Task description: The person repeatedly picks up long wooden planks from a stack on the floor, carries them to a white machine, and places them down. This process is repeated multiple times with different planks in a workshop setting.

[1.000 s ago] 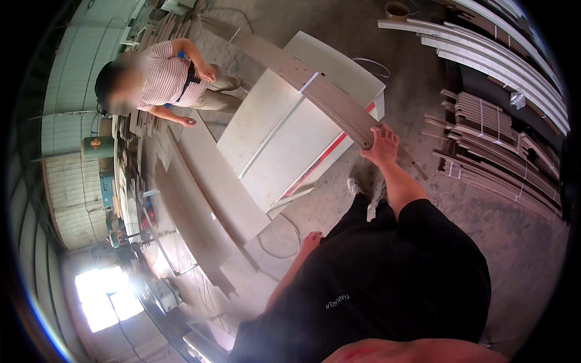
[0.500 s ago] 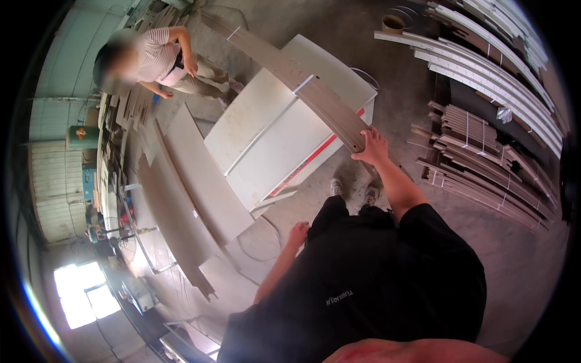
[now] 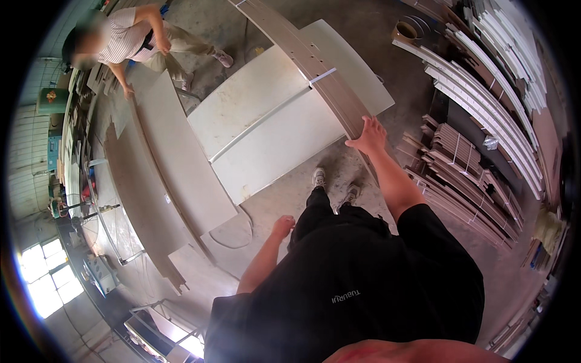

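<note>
A strapped bundle of long brown boards [image 3: 284, 45] lies across a low white-topped stand [image 3: 266, 142]. My right hand [image 3: 369, 138] grips the near end of the bundle, its thumb on the left side and its fingers over the top and right. A white strap [image 3: 322, 76] circles the boards a little beyond that hand. At my left side my left hand [image 3: 282, 227] hangs with its fingers loosely curled, and nothing shows in it.
A person in a striped shirt [image 3: 130, 39] stands at the far left, one hand down by long panels [image 3: 175, 145] on a bench. Strapped brown strips [image 3: 457, 148] and pale lengths [image 3: 484, 112] are stacked on the right. A cable [image 3: 249, 233] loops across the floor.
My view has shifted and now looks more steeply down on the white-topped stand, hiding its red stripe. The other person has reached an arm down toward the panels. My right hand stays on the bundle.
</note>
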A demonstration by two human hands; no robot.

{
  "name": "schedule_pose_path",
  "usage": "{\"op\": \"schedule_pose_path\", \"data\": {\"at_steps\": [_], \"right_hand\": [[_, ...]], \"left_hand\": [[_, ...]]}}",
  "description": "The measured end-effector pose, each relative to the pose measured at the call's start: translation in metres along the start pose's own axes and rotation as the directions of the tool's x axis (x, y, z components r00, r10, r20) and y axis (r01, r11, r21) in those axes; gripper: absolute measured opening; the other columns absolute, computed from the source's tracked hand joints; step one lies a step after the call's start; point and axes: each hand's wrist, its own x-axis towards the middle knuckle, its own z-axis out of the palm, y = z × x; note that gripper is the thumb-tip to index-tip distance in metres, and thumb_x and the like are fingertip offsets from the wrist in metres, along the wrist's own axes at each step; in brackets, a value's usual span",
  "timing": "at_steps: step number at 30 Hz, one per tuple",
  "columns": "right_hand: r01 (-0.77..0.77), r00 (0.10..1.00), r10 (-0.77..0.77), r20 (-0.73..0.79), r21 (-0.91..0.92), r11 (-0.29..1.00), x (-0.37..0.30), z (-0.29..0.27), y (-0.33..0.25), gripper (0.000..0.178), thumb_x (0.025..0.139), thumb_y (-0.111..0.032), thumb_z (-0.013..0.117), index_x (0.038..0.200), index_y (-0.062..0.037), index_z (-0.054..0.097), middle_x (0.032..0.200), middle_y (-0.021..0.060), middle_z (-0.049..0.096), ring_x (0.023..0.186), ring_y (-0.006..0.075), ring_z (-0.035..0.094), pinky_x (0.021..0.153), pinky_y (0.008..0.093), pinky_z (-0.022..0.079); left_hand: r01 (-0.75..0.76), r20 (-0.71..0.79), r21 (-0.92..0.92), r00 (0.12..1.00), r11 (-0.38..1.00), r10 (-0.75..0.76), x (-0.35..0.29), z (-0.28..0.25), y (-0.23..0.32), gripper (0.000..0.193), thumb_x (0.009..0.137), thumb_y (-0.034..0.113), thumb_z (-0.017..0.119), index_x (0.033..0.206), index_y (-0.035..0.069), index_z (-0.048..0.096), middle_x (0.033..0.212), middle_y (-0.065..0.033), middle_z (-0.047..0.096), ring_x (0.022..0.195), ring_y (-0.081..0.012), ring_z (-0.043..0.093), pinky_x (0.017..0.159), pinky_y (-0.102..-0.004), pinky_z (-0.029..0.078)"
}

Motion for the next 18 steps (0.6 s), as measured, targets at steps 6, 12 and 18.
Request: {"op": "schedule_pose_path", "data": {"at_steps": [6, 12, 18], "right_hand": [[-0.116, 0.993, 0.118, 0.017, -0.073, 0.991, 0.037, -0.001, -0.045, 0.117, 0.059, -0.054, 0.092, 0.153, -0.0200, 0.031, 0.165, 0.0183, 0.025, 0.152, 0.0350, 0.027, 0.123, 0.0520, 0.025], [-0.103, 0.993, 0.102, -0.053, -0.012, 0.995, 0.046, 0.012, -0.044, 0.107, 0.062, -0.049, 0.090, 0.150, -0.0211, 0.034, 0.161, 0.0165, 0.031, 0.150, 0.0349, 0.030, 0.122, 0.0514, 0.026], [-0.011, 0.969, 0.027, -0.247, 0.070, 0.998, 0.032, 0.013, -0.038, 0.087, 0.060, -0.042, 0.085, 0.135, -0.0231, 0.046, 0.153, 0.0154, 0.041, 0.142, 0.0355, 0.038, 0.118, 0.0495, 0.030]], "left_hand": [[-0.078, 0.004, 0.043, 0.997, 0.996, 0.078, 0.017, -0.025, -0.025, 0.023, 0.093, 0.026, 0.058, 0.086, 0.007, 0.067, 0.091, -0.0136, 0.072, 0.077, -0.0245, 0.075, 0.072, -0.0360, 0.058], [0.211, 0.010, -0.324, 0.975, 0.922, -0.220, 0.009, -0.046, -0.035, 0.028, 0.092, 0.026, 0.063, 0.106, 0.003, 0.072, 0.096, -0.0115, 0.076, 0.080, -0.0206, 0.076, 0.072, -0.0329, 0.057], [0.213, -0.001, -0.349, 0.974, 0.913, -0.227, 0.005, -0.064, -0.051, 0.030, 0.094, 0.023, 0.063, 0.113, 0.002, 0.070, 0.098, -0.0122, 0.076, 0.080, -0.0187, 0.075, 0.069, -0.0323, 0.057]]}}
